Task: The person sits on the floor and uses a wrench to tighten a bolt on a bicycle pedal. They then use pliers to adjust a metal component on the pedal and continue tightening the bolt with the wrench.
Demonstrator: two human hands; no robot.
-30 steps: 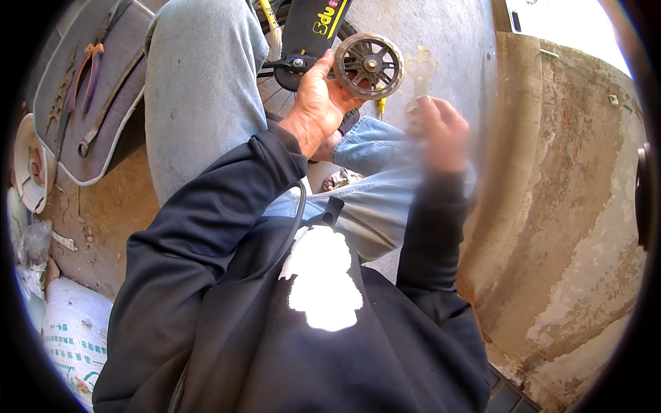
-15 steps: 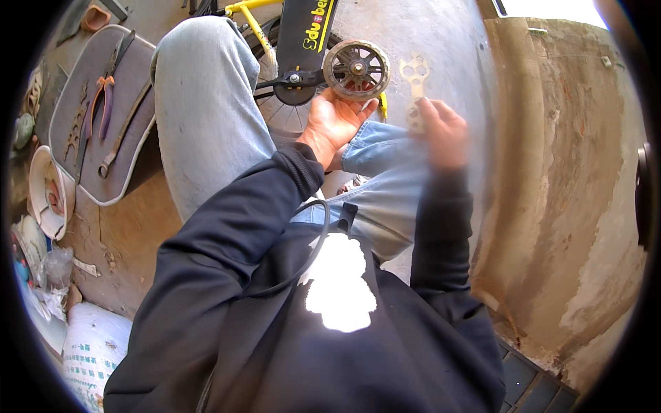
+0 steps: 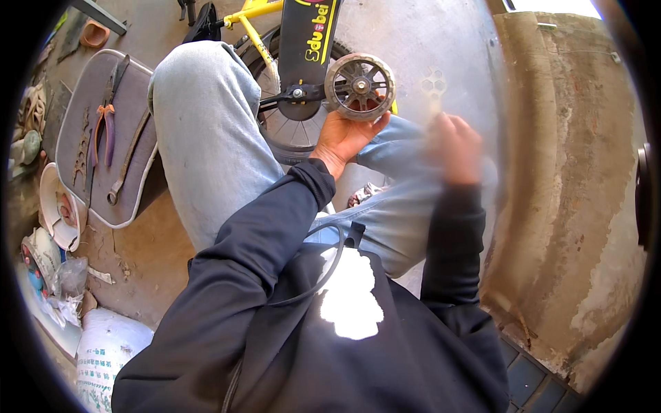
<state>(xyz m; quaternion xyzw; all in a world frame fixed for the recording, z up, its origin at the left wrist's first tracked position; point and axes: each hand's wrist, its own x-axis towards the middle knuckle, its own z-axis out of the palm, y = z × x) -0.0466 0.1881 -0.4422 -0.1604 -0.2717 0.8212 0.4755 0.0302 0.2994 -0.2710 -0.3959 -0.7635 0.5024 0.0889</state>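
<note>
A small training wheel (image 3: 360, 84) with dark spokes and a clear-looking rim sits beside the rear wheel (image 3: 292, 141) of a yellow bicycle (image 3: 258, 45). My left hand (image 3: 344, 138) grips this small wheel from below, with its fingers behind the rim and its thumb at the lower right edge. Off to the right, my right hand (image 3: 458, 151) is closed on a flat multi-hole wrench (image 3: 433, 86), held upright and apart from the wheel. Motion smears both that hand and the wrench. A dark chain guard (image 3: 308, 48) stands behind the wheel's bracket.
On the left, a grey padded mat (image 3: 76, 138) bears pliers (image 3: 105, 127), a ring spanner (image 3: 127, 162) and other flat tools. Below it are a white bucket (image 3: 51, 186) and a white sack (image 3: 103, 344). A stained wall (image 3: 551, 172) rises on the right. My knees flank the work.
My left hand has gone from an upturned palm under the small wheel to fingers wrapped behind it. My right hand has moved slightly right with the wrench. The whole view has shifted a little.
</note>
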